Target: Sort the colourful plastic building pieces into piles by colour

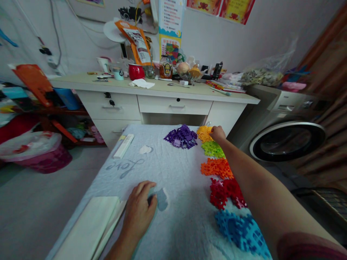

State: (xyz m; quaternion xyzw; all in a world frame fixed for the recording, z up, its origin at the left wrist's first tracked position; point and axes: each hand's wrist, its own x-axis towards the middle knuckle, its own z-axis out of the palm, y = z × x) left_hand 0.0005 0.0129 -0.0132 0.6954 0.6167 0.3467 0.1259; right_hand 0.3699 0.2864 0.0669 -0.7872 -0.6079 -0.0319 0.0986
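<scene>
The right hand [219, 134], right of center in the frame, is positioned with its fingertips at the right edge of the yellow pile [203, 134]; the purple pile [182, 138] is located to the left, and the green pile [213, 149], orange pile [215, 168], red pile [226, 192] and blue pile [241, 231] follow in sequence toward the lower right. The left hand [140, 210], lower center, is placed over the cloth-covered desk [181, 173], fingers loosely curved, beside a folded white sheet [86, 229] at lower left.
</scene>
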